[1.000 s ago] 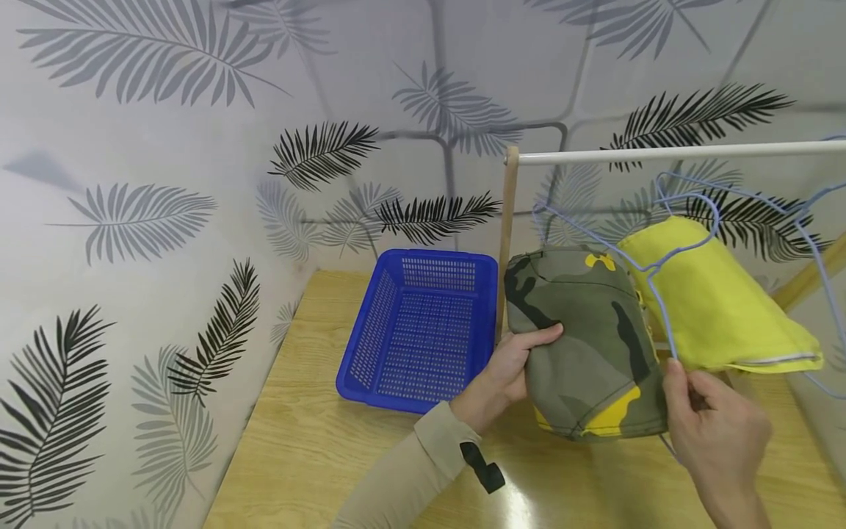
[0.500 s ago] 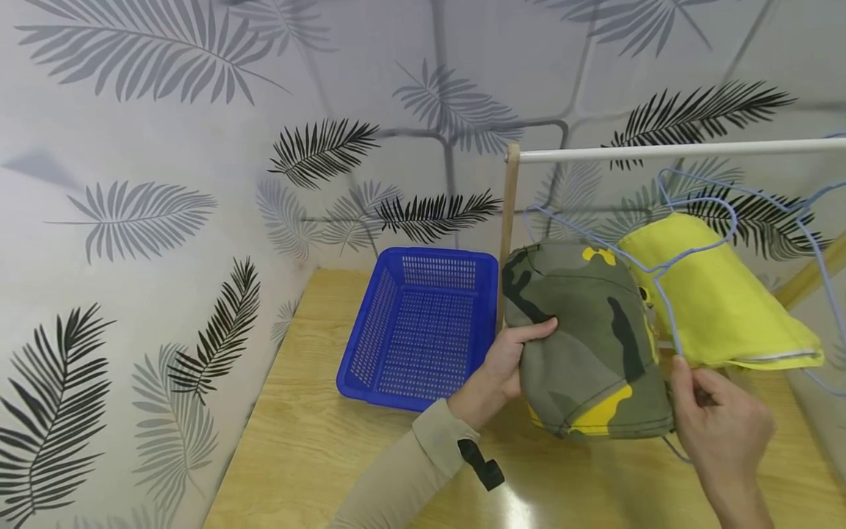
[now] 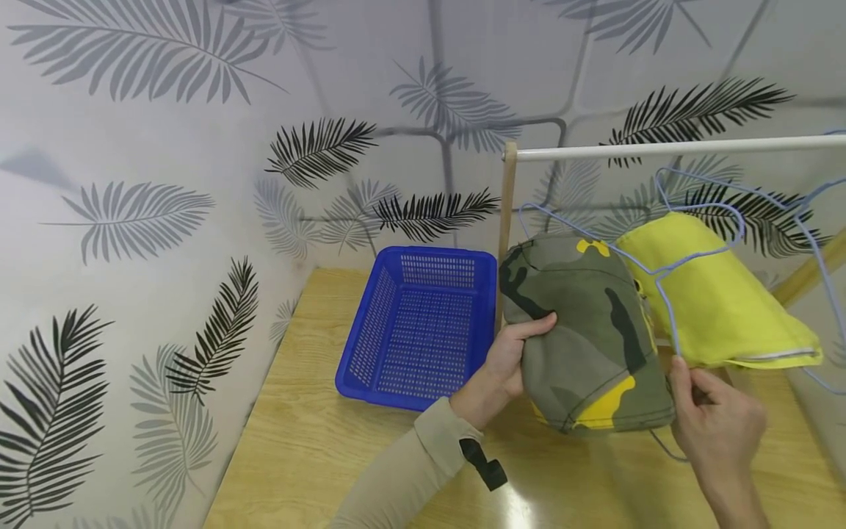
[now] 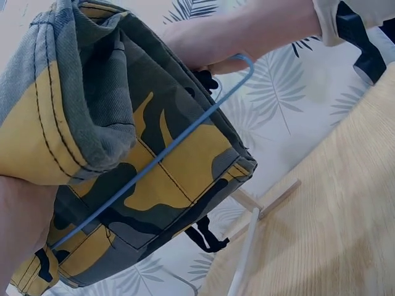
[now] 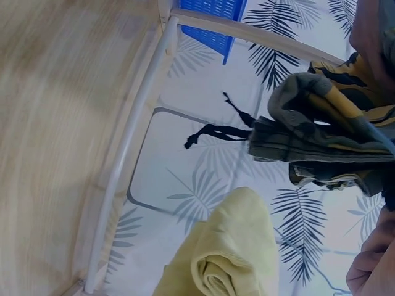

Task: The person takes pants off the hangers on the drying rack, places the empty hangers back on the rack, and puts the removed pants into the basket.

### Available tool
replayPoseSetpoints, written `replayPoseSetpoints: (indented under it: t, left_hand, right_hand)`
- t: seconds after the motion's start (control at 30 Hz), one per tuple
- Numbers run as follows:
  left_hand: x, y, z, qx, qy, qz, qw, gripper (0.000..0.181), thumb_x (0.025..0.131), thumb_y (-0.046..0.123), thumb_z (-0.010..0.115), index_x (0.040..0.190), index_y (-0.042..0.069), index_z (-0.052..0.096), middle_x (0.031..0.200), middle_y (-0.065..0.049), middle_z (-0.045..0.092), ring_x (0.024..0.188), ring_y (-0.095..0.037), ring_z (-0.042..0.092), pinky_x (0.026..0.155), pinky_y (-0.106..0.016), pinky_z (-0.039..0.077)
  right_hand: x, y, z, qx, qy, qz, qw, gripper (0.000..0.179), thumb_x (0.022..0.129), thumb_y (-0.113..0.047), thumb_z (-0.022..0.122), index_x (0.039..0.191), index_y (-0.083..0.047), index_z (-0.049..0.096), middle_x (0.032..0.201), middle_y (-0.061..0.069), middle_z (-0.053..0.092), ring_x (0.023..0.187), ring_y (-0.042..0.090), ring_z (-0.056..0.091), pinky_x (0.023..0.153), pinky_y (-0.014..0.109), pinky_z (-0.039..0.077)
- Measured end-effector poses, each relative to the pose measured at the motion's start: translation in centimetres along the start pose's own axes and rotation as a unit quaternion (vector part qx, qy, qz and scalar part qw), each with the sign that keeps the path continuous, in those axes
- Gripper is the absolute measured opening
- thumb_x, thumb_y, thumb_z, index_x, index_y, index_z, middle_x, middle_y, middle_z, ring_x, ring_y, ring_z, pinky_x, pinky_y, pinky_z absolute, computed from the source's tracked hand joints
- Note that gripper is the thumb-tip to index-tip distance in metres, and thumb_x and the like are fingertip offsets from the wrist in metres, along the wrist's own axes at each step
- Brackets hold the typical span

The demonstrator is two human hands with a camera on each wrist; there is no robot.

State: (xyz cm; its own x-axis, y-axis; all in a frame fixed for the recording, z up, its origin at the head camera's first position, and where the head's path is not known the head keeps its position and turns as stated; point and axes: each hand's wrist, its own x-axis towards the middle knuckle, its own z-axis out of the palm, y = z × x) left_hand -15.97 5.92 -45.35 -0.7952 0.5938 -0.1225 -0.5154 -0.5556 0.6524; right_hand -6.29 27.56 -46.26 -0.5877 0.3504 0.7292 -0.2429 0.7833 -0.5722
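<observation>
A folded camouflage garment [image 3: 588, 330] hangs over a blue hanger [image 3: 666, 305] in front of me. My left hand [image 3: 505, 360] grips the garment's left side, thumb on top; its other fingers are hidden behind the cloth. At the right edge, my right hand [image 3: 717, 415] pinches the hanger's side close to the cloth. Across the garment [image 4: 173, 172] in the left wrist view runs the hanger's straight bar [image 4: 154, 161]. Black cords [image 5: 216, 132] dangle from the garment in the right wrist view.
A yellow folded cloth [image 3: 714, 301] hangs behind my right hand on the rack, under a white rail [image 3: 661, 152]. Another blue hanger [image 3: 816, 250] is further right. A blue mesh basket [image 3: 416, 402] stands left of the rack's wooden post [image 3: 507, 198] on the wooden table [image 3: 291, 448].
The hanger's hook has tilted to the right, and the garment has shifted slightly left and up. Both hands keep their hold.
</observation>
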Motion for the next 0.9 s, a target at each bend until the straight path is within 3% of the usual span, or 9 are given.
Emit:
replayPoseSetpoints:
  t: [0.17,0.37,0.53,0.63,0.73,0.9]
  left_hand:
    - [0.0,0.1,0.1,-0.002,0.003,0.005,1.0,0.023,0.101,0.012,0.05,0.119,0.025,0.055,0.109,0.013,0.068,0.092,-0.001,0.07,0.083,-0.018,0.059]
    - [-0.3,0.4,0.3,-0.009,0.006,0.007,0.9999,0.02,0.101,0.012,0.05,0.117,0.023,0.056,0.107,0.013,0.069,0.09,-0.001,0.07,0.082,-0.018,0.059]
    - [-0.5,0.8,0.4,-0.01,0.01,0.006,0.9999,0.017,0.102,0.013,0.049,0.112,0.021,0.06,0.1,0.014,0.072,0.086,-0.001,0.072,0.079,-0.018,0.06]
    - [-0.7,1.0,0.5,-0.008,0.016,-0.003,0.9998,0.015,0.103,0.014,0.048,0.106,0.019,0.062,0.093,0.013,0.074,0.08,0.0,0.073,0.076,-0.018,0.061]
    - [-0.8,1.2,0.4,-0.008,0.012,-0.012,0.9998,0.017,0.104,0.015,0.046,0.103,0.017,0.063,0.09,0.013,0.074,0.079,0.0,0.073,0.075,-0.018,0.061]
    - [-1.1,1.3,0.1,-0.011,0.007,-0.021,0.9997,0.018,0.105,0.016,0.045,0.104,0.017,0.063,0.092,0.013,0.073,0.08,0.0,0.072,0.076,-0.018,0.061]
  right_hand:
    - [-0.2,0.0,0.1,0.02,-0.002,-0.001,0.9998,0.058,0.095,-0.008,0.068,0.042,-0.008,0.045,0.038,-0.006,0.036,0.04,-0.015,0.02,0.04,0.011,0.011]
    - [-0.5,1.7,0.2,0.045,-0.001,-0.031,0.9985,0.059,0.1,-0.02,0.067,0.046,-0.002,0.055,0.038,-0.001,0.041,0.04,-0.016,0.024,0.04,0.008,0.013]
    - [-0.5,2.8,0.2,0.077,-0.009,-0.037,0.9963,0.055,0.1,-0.02,0.067,0.051,0.003,0.061,0.046,-0.024,0.046,0.04,-0.017,0.027,0.039,0.007,0.017]
    - [-0.5,3.1,0.2,0.089,-0.017,-0.033,0.9954,0.049,0.098,-0.015,0.067,0.054,0.005,0.065,0.051,-0.031,0.046,0.04,-0.017,0.028,0.038,0.008,0.018]
    - [-0.5,3.2,0.2,0.088,-0.025,-0.036,0.9952,0.051,0.099,-0.014,0.067,0.051,0.003,0.062,0.044,-0.021,0.044,0.038,-0.016,0.026,0.037,0.008,0.016]
    - [-0.5,3.2,0.2,0.062,-0.038,-0.042,0.9964,0.068,0.104,-0.027,0.067,0.042,-0.01,0.045,0.036,-0.002,0.035,0.036,-0.013,0.019,0.036,0.011,0.012]
